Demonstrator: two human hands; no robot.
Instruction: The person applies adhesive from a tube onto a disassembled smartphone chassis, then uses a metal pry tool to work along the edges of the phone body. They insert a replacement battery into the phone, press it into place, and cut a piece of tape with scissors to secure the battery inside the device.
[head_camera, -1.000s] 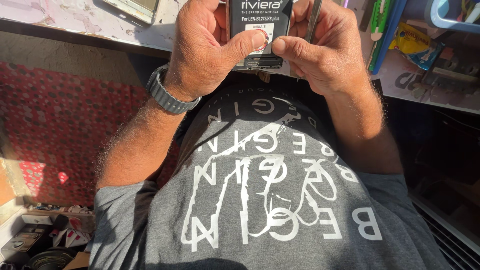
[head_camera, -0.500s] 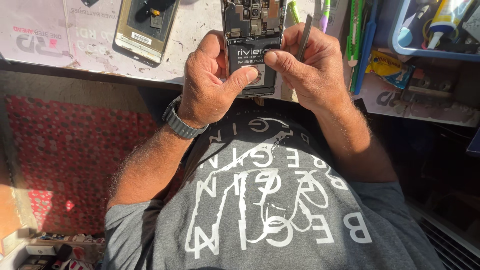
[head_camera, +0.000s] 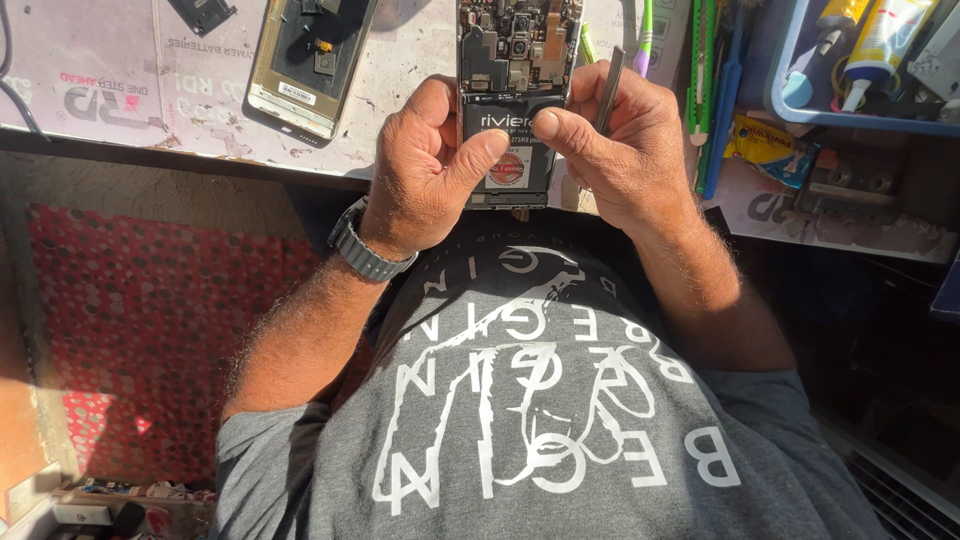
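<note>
Here the left hand (head_camera: 425, 165) and right hand (head_camera: 610, 150) pinch the opened phone (head_camera: 515, 95), thumbs on its battery (head_camera: 508, 150); the right also clamps tweezers (head_camera: 608, 92). Pressing evenly, clear of the circuit board, seems wise.

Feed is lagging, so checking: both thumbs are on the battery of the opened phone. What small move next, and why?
Probably press the battery down flat. Both the left hand and right hand have thumbs on it, and the thin metal tool sits idle between the right fingers, clear of the opened phone.
</note>
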